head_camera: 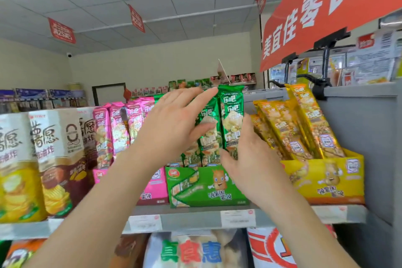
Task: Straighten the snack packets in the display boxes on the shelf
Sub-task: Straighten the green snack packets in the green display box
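Green display box [206, 187] on shelf [191, 217], green snack packets [231, 119] upright inside, left hand [174, 128] spread wide touching them at 9 o'clock, right hand [245, 159] straight-fingered pressing at 3 o'clock, pink box [156, 187] of pink packets [117, 128] at 9 o'clock, yellow box [326, 178] of leaning yellow packets [313, 124] at 3 o'clock

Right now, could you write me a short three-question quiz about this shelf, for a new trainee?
1. Which do the left hand and right hand both touch? A pink foil packets, B green foil packets, C yellow foil packets.
2. True or false: the yellow cardboard box stands right of the green cardboard box.
3. Fill in: the yellow foil packets lean towards the ___.
Key: 1 B. 2 True. 3 Left.
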A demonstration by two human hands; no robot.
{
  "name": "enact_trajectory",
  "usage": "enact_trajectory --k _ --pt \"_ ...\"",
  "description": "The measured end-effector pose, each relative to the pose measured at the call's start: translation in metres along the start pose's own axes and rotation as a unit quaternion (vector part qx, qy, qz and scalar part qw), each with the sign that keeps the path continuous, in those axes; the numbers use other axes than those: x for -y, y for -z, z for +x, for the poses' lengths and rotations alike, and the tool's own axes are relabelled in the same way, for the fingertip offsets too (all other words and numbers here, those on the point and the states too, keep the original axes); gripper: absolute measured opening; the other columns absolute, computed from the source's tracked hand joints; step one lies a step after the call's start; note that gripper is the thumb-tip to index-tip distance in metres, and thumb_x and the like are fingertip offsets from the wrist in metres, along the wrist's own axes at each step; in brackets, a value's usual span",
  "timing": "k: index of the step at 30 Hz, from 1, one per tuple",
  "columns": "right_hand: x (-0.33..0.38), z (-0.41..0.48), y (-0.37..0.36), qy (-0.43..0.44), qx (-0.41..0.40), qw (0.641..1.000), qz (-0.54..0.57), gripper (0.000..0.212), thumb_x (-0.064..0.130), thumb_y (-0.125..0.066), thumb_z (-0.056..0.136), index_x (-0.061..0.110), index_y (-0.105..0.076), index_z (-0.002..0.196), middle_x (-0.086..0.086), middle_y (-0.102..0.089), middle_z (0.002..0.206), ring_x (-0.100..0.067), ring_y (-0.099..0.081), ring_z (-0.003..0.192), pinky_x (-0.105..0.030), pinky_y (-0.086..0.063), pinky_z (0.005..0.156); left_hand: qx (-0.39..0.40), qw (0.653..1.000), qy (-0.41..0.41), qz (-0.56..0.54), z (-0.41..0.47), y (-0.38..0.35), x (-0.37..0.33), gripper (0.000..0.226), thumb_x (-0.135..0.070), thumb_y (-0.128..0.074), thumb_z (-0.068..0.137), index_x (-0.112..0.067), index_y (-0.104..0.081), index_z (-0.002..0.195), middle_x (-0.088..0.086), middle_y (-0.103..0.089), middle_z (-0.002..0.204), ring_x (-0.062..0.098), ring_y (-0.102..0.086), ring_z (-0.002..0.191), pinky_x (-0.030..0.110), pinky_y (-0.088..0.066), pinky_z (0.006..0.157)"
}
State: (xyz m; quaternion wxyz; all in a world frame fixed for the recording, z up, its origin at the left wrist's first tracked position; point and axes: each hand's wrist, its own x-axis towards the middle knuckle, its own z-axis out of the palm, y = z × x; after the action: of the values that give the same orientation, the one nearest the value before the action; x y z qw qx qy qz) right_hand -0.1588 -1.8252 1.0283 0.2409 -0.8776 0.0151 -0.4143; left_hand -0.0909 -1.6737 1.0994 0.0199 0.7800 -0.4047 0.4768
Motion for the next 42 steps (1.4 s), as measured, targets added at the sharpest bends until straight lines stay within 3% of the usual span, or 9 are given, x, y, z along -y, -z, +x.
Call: enact_trajectory --k 4,11,21,26,31,35,39,41,42 --pt "0.002 -0.004 -0.002 0.011 -0.034 0.999 0.004 0.068 0.043 -0.062 0.089 0.022 -0.022 0.139 -0.001 -0.060 0.108 -0.025 -0.061 0.086 -0.037 -0.044 0.063 0.022 1.000 0.004 -0.001 0.005 0.005 0.011 0.073 -0.057 -0.056 0.083 -0.025 -0.040 0.147 0.004 -0.057 0.133 0.029 -0.051 0.120 0.045 -0.043 0.097" --pt "0.004 -0.010 -0.013 0.006 -0.052 0.999 0.014 0.086 0.045 -0.074 0.081 0.030 -0.020 0.145 0.001 -0.045 0.138 -0.023 -0.051 0.119 -0.031 -0.040 0.081 0.047 0.998 0.005 0.043 0.005 0.005 0.032 0.077 -0.074 -0.034 0.080 -0.041 -0.025 0.149 0.003 -0.057 0.127 0.029 -0.055 0.108 0.040 -0.042 0.087" --pt "0.020 -0.010 -0.026 -0.003 -0.184 0.983 -0.017 0.074 0.032 -0.074 0.073 0.021 -0.041 0.139 -0.001 -0.059 0.117 -0.025 -0.060 0.092 -0.034 -0.045 0.068 0.047 0.998 0.014 0.030 0.002 -0.005 0.034 0.079 -0.074 -0.032 0.079 -0.031 -0.036 0.146 -0.001 -0.049 0.136 0.025 -0.047 0.119 0.041 -0.037 0.091" --pt "0.035 0.010 -0.012 0.045 -0.290 0.952 0.086 0.065 0.031 -0.062 0.074 0.015 -0.047 0.135 0.000 -0.058 0.107 -0.017 -0.055 0.090 -0.029 -0.044 0.071 0.034 0.999 0.009 0.016 -0.002 -0.003 0.034 0.075 -0.071 -0.041 0.081 -0.031 -0.035 0.145 0.000 -0.049 0.135 0.025 -0.045 0.120 0.041 -0.037 0.092" --pt "0.040 0.016 0.008 0.075 -0.353 0.888 0.284 0.064 0.019 -0.058 0.077 0.010 -0.046 0.140 -0.007 -0.061 0.122 -0.025 -0.060 0.109 -0.049 -0.051 0.088 0.024 0.999 0.005 -0.034 -0.007 -0.003 0.031 0.079 -0.059 -0.057 0.085 -0.030 -0.026 0.151 -0.001 -0.041 0.145 0.024 -0.033 0.133 0.042 -0.027 0.111" --pt "0.033 -0.006 0.023 0.057 -0.327 0.837 0.435 0.035 0.011 -0.046 0.080 0.022 -0.066 0.106 0.013 -0.063 0.084 -0.003 -0.055 0.072 -0.017 -0.046 0.063 -0.036 0.997 -0.008 -0.074 -0.013 0.007 0.019 0.081 -0.047 -0.065 0.083 -0.021 -0.031 0.151 0.006 -0.039 0.149 0.031 -0.031 0.136 0.054 -0.024 0.113" --pt "0.020 -0.036 0.025 -0.166 -0.182 0.790 0.562 0.022 0.032 -0.048 0.070 0.028 -0.070 0.069 -0.001 -0.064 0.078 -0.016 -0.058 0.068 -0.031 -0.045 0.062 -0.145 0.985 -0.027 -0.088 -0.024 0.022 0.000 0.056 -0.025 -0.069 0.084 -0.011 -0.054 0.136 0.013 -0.048 0.141 0.035 -0.040 0.128 0.052 -0.032 0.108" --pt "0.016 -0.055 0.022 -0.181 -0.100 0.776 0.596 0.022 0.035 -0.051 0.075 0.025 -0.071 0.075 -0.010 -0.068 0.085 -0.020 -0.059 0.069 -0.033 -0.046 0.061 -0.238 0.961 -0.042 -0.136 -0.038 0.026 -0.020 0.030 -0.012 -0.065 0.087 -0.006 -0.069 0.116 0.012 -0.064 0.118 0.033 -0.055 0.107 0.039 -0.042 0.096" --pt "0.017 -0.063 0.023 -0.168 -0.083 0.808 0.558 0.021 0.034 -0.052 0.084 0.025 -0.071 0.084 -0.010 -0.070 0.094 -0.016 -0.062 0.073 -0.030 -0.049 0.065 -0.254 0.950 -0.032 -0.179 -0.048 0.028 -0.033 0.022 -0.012 -0.061 0.088 -0.008 -0.072 0.107 0.008 -0.067 0.104 0.028 -0.059 0.093 0.033 -0.044 0.087"
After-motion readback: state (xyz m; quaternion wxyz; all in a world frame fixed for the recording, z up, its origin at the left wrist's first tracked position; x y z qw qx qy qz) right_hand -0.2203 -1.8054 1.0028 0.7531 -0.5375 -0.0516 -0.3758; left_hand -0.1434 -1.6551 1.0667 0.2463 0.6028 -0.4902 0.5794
